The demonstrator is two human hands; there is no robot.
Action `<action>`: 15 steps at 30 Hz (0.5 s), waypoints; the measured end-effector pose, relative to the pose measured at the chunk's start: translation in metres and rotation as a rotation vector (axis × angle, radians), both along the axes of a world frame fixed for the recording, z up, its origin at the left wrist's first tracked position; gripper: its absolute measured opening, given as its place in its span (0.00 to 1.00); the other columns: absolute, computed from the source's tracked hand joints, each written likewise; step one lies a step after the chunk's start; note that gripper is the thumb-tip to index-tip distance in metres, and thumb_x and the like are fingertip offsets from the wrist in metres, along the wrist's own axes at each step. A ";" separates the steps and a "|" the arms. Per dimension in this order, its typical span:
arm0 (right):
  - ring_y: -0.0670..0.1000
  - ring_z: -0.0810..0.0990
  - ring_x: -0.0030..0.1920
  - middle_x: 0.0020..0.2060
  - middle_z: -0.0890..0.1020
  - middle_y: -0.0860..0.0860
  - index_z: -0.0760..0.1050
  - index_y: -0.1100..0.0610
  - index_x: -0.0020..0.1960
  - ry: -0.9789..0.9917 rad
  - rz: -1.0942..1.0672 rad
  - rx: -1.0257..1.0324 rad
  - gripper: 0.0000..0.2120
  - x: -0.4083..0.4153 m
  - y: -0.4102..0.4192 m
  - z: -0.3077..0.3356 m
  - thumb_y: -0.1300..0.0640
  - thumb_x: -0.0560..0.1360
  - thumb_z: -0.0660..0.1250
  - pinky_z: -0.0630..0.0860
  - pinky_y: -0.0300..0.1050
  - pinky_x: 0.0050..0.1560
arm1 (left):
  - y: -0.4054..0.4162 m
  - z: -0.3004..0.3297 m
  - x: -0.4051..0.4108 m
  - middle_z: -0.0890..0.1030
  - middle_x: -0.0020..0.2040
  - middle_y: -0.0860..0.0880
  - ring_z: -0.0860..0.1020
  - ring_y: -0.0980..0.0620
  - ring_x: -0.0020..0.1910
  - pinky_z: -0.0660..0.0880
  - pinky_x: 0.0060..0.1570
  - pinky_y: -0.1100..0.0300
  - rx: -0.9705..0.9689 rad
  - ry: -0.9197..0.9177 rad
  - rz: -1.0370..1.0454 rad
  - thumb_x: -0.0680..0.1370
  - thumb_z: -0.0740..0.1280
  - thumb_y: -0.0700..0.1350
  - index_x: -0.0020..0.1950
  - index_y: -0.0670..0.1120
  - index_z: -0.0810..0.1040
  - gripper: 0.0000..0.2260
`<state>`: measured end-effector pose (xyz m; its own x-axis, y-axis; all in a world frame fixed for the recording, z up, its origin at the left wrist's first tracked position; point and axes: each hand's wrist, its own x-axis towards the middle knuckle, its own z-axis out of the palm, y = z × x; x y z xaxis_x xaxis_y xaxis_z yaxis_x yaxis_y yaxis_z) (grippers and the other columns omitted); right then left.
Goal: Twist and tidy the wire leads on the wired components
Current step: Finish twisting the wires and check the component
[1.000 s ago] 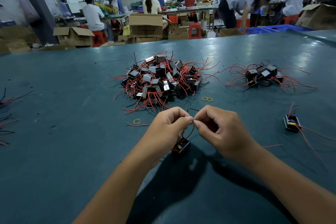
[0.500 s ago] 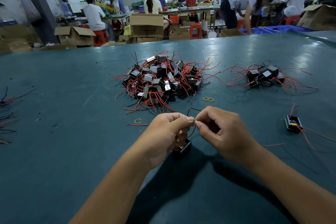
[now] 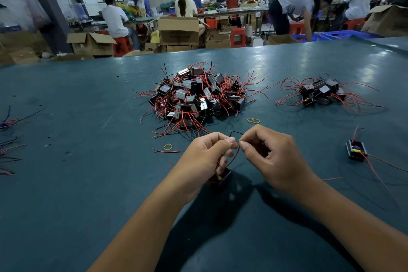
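My left hand (image 3: pixel 206 157) and my right hand (image 3: pixel 271 159) meet fingertip to fingertip above the green table (image 3: pixel 77 161), both pinching the thin wire leads (image 3: pixel 235 154) of one small black component (image 3: pixel 221 178). That component hangs just under my left hand, partly hidden by its fingers. A red lead curves down from the pinch to it, and short black wire ends stick up behind my fingertips. A large heap of black components with red leads (image 3: pixel 196 97) lies straight ahead.
A smaller pile of components (image 3: pixel 320 94) sits at the right rear, and a single one (image 3: pixel 356 150) lies to the right. Yellow rubber bands (image 3: pixel 253 120) and another band (image 3: pixel 168 146) lie near the heap. Loose wires (image 3: pixel 8 139) are at the left edge. People work at benches behind.
Both hands have stayed together at the same spot, pinching the leads. The fingers have shifted only slightly.
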<state>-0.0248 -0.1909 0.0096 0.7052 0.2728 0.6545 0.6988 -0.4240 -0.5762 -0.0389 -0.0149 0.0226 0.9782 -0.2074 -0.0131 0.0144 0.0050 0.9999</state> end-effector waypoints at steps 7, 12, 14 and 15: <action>0.43 0.74 0.31 0.31 0.77 0.42 0.77 0.53 0.42 0.117 -0.010 0.047 0.07 0.003 -0.002 0.000 0.62 0.77 0.70 0.69 0.34 0.34 | 0.004 -0.007 0.001 0.73 0.29 0.57 0.68 0.57 0.28 0.66 0.30 0.67 0.328 -0.222 -0.023 0.80 0.69 0.46 0.45 0.48 0.81 0.04; 0.43 0.72 0.30 0.30 0.77 0.44 0.78 0.53 0.41 0.148 0.011 0.062 0.07 0.006 -0.006 0.001 0.60 0.77 0.71 0.69 0.35 0.33 | 0.016 -0.003 0.008 0.76 0.33 0.59 0.70 0.62 0.30 0.65 0.33 0.70 0.587 -0.440 -0.008 0.80 0.69 0.48 0.44 0.49 0.80 0.05; 0.43 0.72 0.31 0.31 0.77 0.47 0.78 0.52 0.41 0.184 0.058 0.045 0.06 0.007 -0.009 0.001 0.59 0.77 0.71 0.69 0.36 0.33 | 0.022 -0.001 0.009 0.75 0.33 0.57 0.69 0.60 0.29 0.65 0.32 0.69 0.588 -0.408 -0.048 0.79 0.70 0.49 0.44 0.49 0.81 0.06; 0.46 0.73 0.31 0.31 0.78 0.48 0.78 0.52 0.41 0.213 0.091 0.039 0.06 0.008 -0.009 0.002 0.58 0.77 0.71 0.70 0.39 0.33 | 0.024 -0.001 0.009 0.73 0.30 0.56 0.67 0.58 0.28 0.64 0.30 0.68 0.563 -0.371 -0.068 0.79 0.70 0.51 0.43 0.49 0.81 0.08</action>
<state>-0.0173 -0.2004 0.0112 0.8023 0.3185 0.5048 0.5938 -0.3395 -0.7295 -0.0300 0.0095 0.0220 0.9239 -0.3283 0.1967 -0.3480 -0.5070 0.7886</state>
